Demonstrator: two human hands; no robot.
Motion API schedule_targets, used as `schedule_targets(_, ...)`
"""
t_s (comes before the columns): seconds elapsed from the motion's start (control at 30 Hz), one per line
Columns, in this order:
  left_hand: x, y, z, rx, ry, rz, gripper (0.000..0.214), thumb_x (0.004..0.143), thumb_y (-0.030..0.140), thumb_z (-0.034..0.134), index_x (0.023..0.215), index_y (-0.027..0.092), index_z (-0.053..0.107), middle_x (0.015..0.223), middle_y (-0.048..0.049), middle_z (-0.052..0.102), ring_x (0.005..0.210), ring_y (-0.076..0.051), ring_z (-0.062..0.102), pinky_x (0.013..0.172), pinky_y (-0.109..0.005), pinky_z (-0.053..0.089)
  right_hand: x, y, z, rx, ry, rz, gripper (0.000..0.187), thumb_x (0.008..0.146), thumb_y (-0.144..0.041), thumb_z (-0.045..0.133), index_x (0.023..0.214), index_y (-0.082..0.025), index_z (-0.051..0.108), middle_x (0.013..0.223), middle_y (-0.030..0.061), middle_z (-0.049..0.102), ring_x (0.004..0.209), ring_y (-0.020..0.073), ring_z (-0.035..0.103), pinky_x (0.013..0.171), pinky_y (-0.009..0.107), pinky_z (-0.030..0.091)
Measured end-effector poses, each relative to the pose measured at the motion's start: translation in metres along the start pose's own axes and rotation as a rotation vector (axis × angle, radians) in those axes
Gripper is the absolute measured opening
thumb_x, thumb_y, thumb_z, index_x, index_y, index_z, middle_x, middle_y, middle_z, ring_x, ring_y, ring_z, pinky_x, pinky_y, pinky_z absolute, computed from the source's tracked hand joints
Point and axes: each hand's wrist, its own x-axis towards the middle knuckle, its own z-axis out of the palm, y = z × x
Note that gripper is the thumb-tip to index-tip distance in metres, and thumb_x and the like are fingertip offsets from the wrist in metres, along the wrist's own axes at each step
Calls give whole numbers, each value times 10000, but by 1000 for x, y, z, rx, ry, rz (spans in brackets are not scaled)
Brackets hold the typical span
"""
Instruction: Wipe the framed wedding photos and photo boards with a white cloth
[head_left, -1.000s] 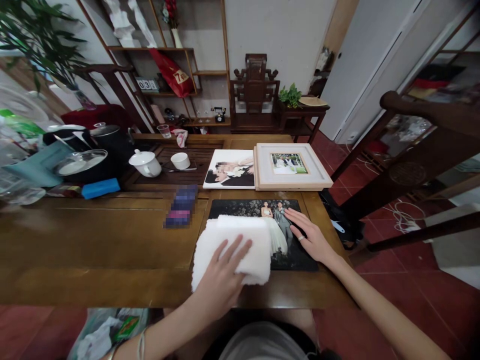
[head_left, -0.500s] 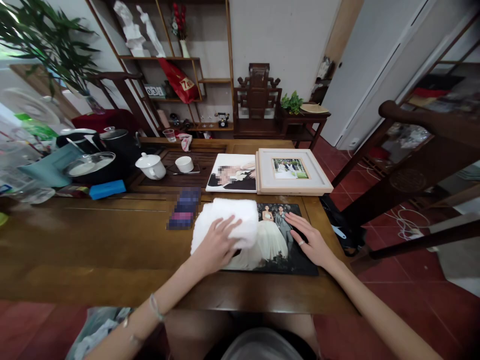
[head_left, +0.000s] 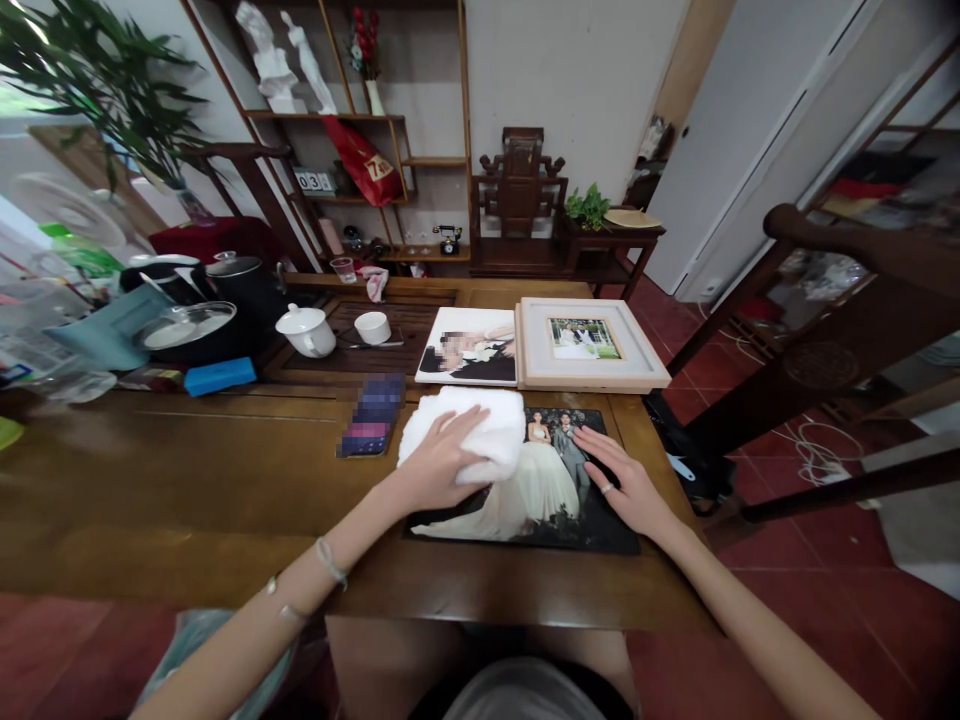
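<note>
A dark wedding photo [head_left: 540, 500] lies flat near the front edge of the wooden table [head_left: 187, 480]. My left hand [head_left: 435, 462] presses a folded white towel [head_left: 487, 425] onto the photo's far left corner, fingers curled over the cloth. My right hand [head_left: 619, 480] rests flat on the photo's right side, fingers spread, a ring on one finger. Most of the picture's lower part is uncovered.
Behind the photo lie an unframed print [head_left: 469, 345] and a light wooden framed picture [head_left: 589, 342]. A blurred dark object [head_left: 371, 415] sits left of the towel. A white teapot [head_left: 307, 330], cup [head_left: 373, 326], pots [head_left: 191, 330] and a blue sponge [head_left: 220, 375] stand at the left. A wooden chair [head_left: 825, 340] is right.
My left hand has slid the towel away from me, from the photo's near left part up to its far left corner. My right hand has stayed flat on the photo.
</note>
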Motion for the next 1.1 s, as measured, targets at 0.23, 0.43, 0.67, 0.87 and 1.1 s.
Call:
schedule_targets(0.23, 11, -8, 2, 94, -47, -65, 359, 773, 176, 557, 1112, 214, 668, 1454, -111, 419, 1373, -295, 325, 1080, -518, 294, 0, 0, 0, -1, -6, -7, 422, 945, -259, 446, 1365, -287, 478, 1408, 41, 506, 1359, 236, 385, 1127, 518, 329)
schedule_targets(0.43, -48, 53, 4, -21, -88, -22, 280, 772, 220, 591, 1024, 278, 698, 1509, -48, 337, 1407, -328, 234, 1105, -559, 223, -1, 3, 1, -14, -9, -4, 437, 944, -250, 447, 1378, -295, 458, 1417, 34, 494, 1366, 235, 373, 1130, 524, 323)
schedule_targets(0.67, -68, 72, 7, -79, -105, 31, 230, 774, 248, 620, 990, 269, 696, 1557, -4, 220, 1428, -302, 179, 1147, -516, 166, -1, 1, 0, -20, -9, 3, 423, 945, -254, 445, 1365, -294, 473, 1409, 39, 503, 1359, 238, 385, 1122, 528, 333)
schedule_targets(0.87, -3, 11, 6, 25, -38, -135, 328, 839, 224, 534, 1145, 222, 650, 1500, -101, 344, 1411, -295, 237, 1123, -524, 227, 3, 3, -2, -42, -21, -14, 428, 920, -294, 505, 1348, -283, 494, 1394, 51, 519, 1348, 250, 399, 1118, 523, 342)
schedule_targets(1.1, 3, 7, 6, 132, -47, -150, 320, 851, 172, 503, 1132, 195, 655, 1486, -115, 365, 1403, -316, 249, 1115, -548, 244, 3, 0, -2, -39, -5, -13, 423, 921, -318, 498, 1342, -284, 502, 1382, 55, 533, 1337, 256, 417, 1106, 526, 357)
